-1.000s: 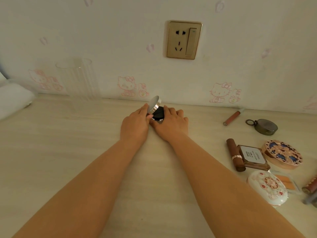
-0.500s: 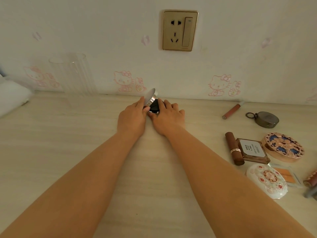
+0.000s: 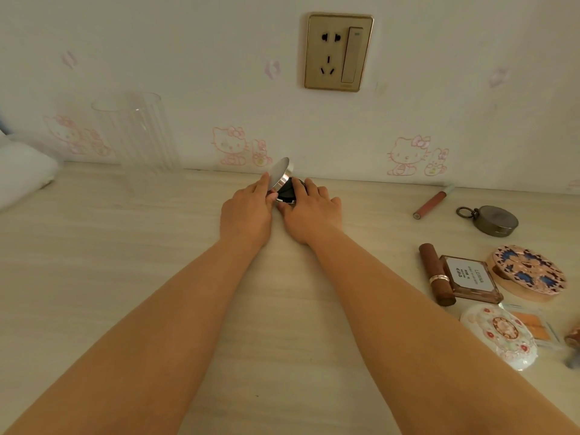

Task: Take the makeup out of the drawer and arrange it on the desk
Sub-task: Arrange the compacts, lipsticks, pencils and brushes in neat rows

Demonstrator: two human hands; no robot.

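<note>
A black compact sits on the desk just above frame centre, close to the wall, with its silver lid tilted up and open toward the left. The left hand has its fingertips on the lid's back and its thumb at the lid's lower edge, pinching it. The right hand curls its fingers round the compact's right side, thumb at the near edge of the base.

At the right of the frame lie other pieces, well apart from the hands: a lip gloss near the wall, a dark round tin with a ring just right of it, and below these a brown lipstick touching a square bottle, a round patterned case, a white floral compact and an orange palette partly under it.

A clear ribbed glass stands upper left by the wall. A gold socket is at top centre.
</note>
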